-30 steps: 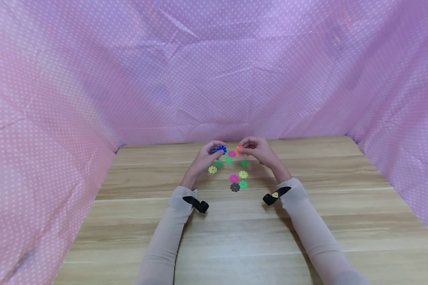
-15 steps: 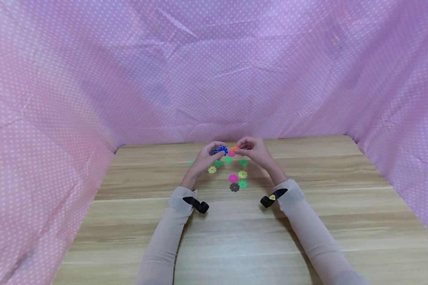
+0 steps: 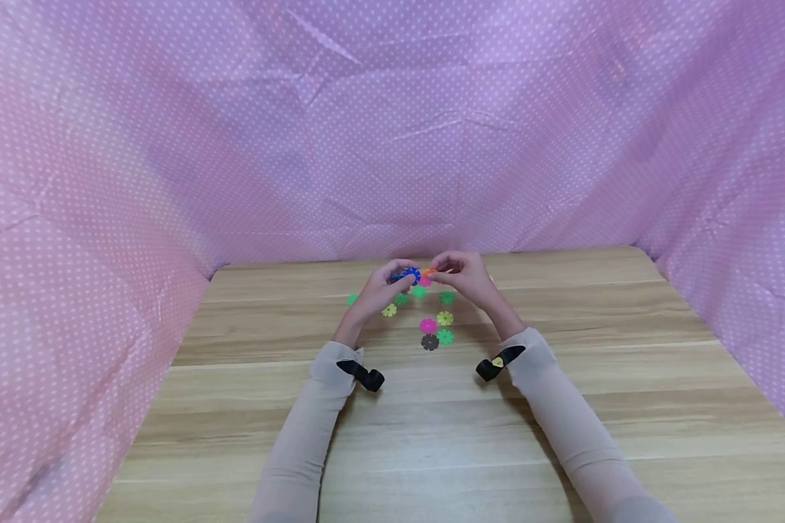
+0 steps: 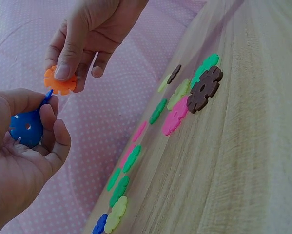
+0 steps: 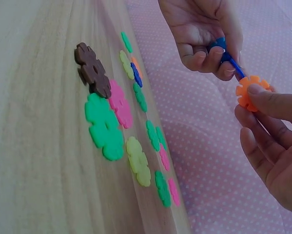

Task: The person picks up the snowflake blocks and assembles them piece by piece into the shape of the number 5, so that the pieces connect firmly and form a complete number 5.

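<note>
In the head view my left hand (image 3: 374, 289) grips notched blue plastic discs, snowflake-shaped building pieces. In the left wrist view one blue disc (image 4: 28, 128) lies flat between thumb and fingers, and a second blue disc (image 4: 47, 97) stands edge-on at the fingertips. My right hand (image 3: 469, 279) pinches an orange notched disc (image 5: 249, 92) between thumb and fingers. The orange rim is right at the edge of the outer blue disc in the right wrist view. Both hands are raised over the far part of the table, fingertips close together.
On the wooden table (image 3: 419, 436) lie several loose discs: a brown disc (image 3: 429, 341), a pink disc (image 3: 428, 325), a yellow disc (image 3: 445, 318), a green disc (image 3: 445, 337) and others farther back. A pink dotted cloth (image 3: 392, 145) hangs behind and at both sides.
My right hand has moved left with the orange disc, bringing it up to the blue discs. The orange disc has turned more edge-on. My left hand has shifted only slightly right.
</note>
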Tool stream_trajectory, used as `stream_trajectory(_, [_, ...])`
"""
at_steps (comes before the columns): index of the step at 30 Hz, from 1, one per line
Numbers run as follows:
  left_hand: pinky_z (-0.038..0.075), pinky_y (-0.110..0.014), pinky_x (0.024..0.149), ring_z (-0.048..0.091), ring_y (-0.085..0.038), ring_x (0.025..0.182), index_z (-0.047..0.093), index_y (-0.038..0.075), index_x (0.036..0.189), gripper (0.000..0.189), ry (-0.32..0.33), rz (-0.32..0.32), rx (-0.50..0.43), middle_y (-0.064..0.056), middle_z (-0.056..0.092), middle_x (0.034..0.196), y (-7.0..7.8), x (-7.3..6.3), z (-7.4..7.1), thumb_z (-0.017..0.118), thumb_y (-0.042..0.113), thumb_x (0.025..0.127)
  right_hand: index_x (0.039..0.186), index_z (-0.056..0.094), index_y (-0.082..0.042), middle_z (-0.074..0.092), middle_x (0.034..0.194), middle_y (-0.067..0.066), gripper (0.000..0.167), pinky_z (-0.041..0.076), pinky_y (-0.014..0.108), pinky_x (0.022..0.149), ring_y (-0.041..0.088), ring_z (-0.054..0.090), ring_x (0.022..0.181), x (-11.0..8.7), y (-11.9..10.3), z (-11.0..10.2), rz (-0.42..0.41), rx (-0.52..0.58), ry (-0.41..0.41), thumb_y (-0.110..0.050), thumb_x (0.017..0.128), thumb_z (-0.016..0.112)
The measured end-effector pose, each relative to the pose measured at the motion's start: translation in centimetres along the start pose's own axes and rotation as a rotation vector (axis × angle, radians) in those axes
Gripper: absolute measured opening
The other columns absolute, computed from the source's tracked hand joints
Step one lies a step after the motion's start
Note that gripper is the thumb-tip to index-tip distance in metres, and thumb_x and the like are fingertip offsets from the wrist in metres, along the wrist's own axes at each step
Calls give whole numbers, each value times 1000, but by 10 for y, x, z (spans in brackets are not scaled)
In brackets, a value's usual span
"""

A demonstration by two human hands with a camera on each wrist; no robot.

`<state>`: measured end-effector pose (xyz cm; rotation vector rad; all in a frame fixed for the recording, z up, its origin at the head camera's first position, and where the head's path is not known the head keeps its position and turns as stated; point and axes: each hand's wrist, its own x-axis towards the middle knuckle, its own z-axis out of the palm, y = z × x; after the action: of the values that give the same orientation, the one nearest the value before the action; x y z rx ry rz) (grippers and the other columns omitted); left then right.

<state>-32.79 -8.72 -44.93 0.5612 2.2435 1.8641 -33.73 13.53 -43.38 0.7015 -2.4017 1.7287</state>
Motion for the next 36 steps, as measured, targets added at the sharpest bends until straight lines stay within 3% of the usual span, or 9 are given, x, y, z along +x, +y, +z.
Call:
stream_trajectory(5, [51, -60, 93, 59, -19, 91, 56, 7, 138, 33, -6, -5, -21, -3, 61, 102, 0, 0, 1, 53, 19, 107, 96, 74, 4, 74, 92, 20, 11, 57, 18, 71, 4, 66, 79, -1, -3, 3, -24, -19, 11, -2, 88, 78])
stream_trajectory(10, [49, -63, 96, 57, -45, 106, 52, 5, 140, 34, -29, 14, -36, -13, 61, 114, 0, 0, 2, 49, 18, 109, 97, 74, 6, 75, 94, 22, 11, 58, 19, 71, 3, 67, 79, 0, -3, 5, -44, -12, 14, -1, 89, 77])
stream_trajectory(13, [47, -64, 97, 52, -54, 112, 49, 3, 141, 35, -50, 21, -38, -20, 59, 121, 1, -1, 3, 47, 16, 109, 96, 75, 6, 75, 94, 24, 10, 58, 19, 69, 8, 68, 77, 0, -5, 6, -57, -5, 23, 0, 89, 77])
stream_trajectory(17, [47, -63, 93, 55, -44, 102, 47, 1, 142, 37, -62, 23, -37, -18, 58, 118, 4, 0, 5, 46, 15, 109, 94, 76, 7, 74, 92, 26, 8, 57, 18, 64, 17, 68, 71, -1, -9, 5, -68, 5, 49, 2, 88, 76])
stream_trajectory(21, [46, -57, 87, 54, -26, 89, 45, -2, 143, 38, -65, 20, -45, -12, 56, 110, 8, 0, 7, 46, 14, 109, 90, 76, 10, 72, 88, 28, 6, 54, 14, 61, 14, 66, 67, 0, -13, 6, -88, 1, 81, 8, 85, 76])
stream_trajectory(26, [45, -48, 83, 51, -19, 85, 43, -2, 143, 37, -78, 10, -43, -18, 54, 113, 12, 1, 8, 45, 13, 109, 87, 73, 17, 70, 87, 34, 6, 53, 13, 61, 22, 68, 68, -2, -29, 8, -139, 1, 73, 15, 82, 75])
stream_trajectory(28, [45, -47, 83, 51, -21, 87, 44, -1, 142, 36, -81, 14, -41, -19, 54, 114, 13, 1, 8, 45, 13, 109, 88, 72, 18, 71, 87, 34, 6, 54, 14, 61, 24, 69, 69, -4, -38, 7, -138, 8, 58, 15, 83, 74])
stream_trajectory(31, [46, -48, 85, 53, -29, 91, 48, 3, 141, 35, -83, 15, -21, -14, 56, 111, 12, 0, 6, 47, 16, 109, 91, 72, 17, 72, 90, 33, 8, 54, 15, 60, 14, 68, 66, -8, -47, 4, -85, 28, 33, 13, 84, 74])
stream_trajectory(36, [46, -49, 81, 51, -48, 99, 54, 8, 139, 34, -82, 5, -12, -16, 58, 106, 11, -4, 2, 53, 22, 107, 97, 73, 16, 72, 95, 34, 13, 53, 17, 57, 1, 63, 63, -6, -33, 3, 18, 52, -2, 7, 87, 75])
